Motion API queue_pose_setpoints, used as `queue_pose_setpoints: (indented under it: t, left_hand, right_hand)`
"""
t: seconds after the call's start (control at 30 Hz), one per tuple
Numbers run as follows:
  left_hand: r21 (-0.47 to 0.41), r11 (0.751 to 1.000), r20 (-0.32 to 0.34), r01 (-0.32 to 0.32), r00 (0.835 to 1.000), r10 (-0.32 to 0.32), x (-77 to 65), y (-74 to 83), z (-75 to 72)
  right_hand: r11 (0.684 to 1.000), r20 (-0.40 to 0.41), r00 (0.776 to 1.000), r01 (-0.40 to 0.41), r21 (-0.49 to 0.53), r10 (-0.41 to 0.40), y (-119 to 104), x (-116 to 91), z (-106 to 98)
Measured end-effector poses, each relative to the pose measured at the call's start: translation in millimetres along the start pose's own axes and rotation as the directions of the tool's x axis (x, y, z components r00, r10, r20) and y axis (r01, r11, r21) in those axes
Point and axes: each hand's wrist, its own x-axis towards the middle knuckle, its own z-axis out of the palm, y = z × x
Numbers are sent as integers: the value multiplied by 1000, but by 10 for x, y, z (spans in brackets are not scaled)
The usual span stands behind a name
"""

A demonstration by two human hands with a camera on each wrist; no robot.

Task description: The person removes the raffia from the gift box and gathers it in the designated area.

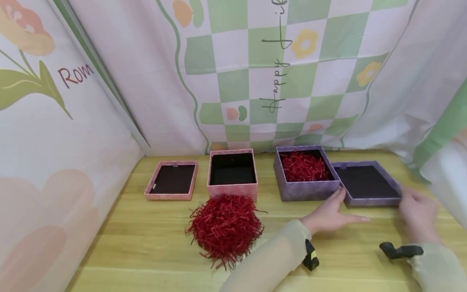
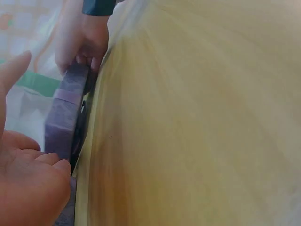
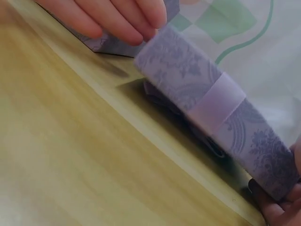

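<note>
A purple box lid (image 1: 368, 181) lies open side up at the right, a pale ribbon band (image 3: 218, 103) across its side. My right hand (image 1: 418, 211) grips its right end, thumb and fingers around the edge. My left hand (image 1: 328, 215) is at the lid's other end, beside the purple box (image 1: 310, 190). Its fingers (image 3: 127, 19) are fairly straight with the tips at the lid's corner, and the thumb points away to the right. Red shredded paper (image 1: 304, 166) fills part of the purple box. Under the lid a dark ribbon loop (image 3: 207, 139) shows above the table.
A loose heap of red shredded paper (image 1: 226, 227) lies in front of an open pink box (image 1: 232, 190) with a black inside. Left of it is a pink lid (image 1: 171, 196), open side up. Printed curtains (image 1: 270, 81) hang behind the wooden table (image 1: 146, 243).
</note>
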Motion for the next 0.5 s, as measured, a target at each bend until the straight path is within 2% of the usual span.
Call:
queue_pose_setpoints:
  t: [0.1, 0.2, 0.27, 0.4, 0.5]
  left_hand:
    - [22, 1000, 1, -10, 1000, 10, -13, -10, -19]
    - [62, 998, 9, -33, 999, 33, -40, 21, -65]
    - [119, 991, 18, -64, 998, 62, -72, 89, -140]
    - [215, 967, 4, -136, 990, 139, -171, 344, -433]
    - [262, 953, -71, -151, 982, 175, -252, 538, -738]
  right_hand:
    - [996, -12, 1000, 7, -94, -8, -32, 29, 36]
    - [994, -16, 1000, 24, -108, -26, -60, 28, 63]
    - [993, -15, 999, 43, -107, -45, -66, 20, 61]
    - [997, -22, 998, 51, -66, -52, -73, 6, 23]
    - [996, -46, 997, 61, -65, -64, -131, -19, -2]
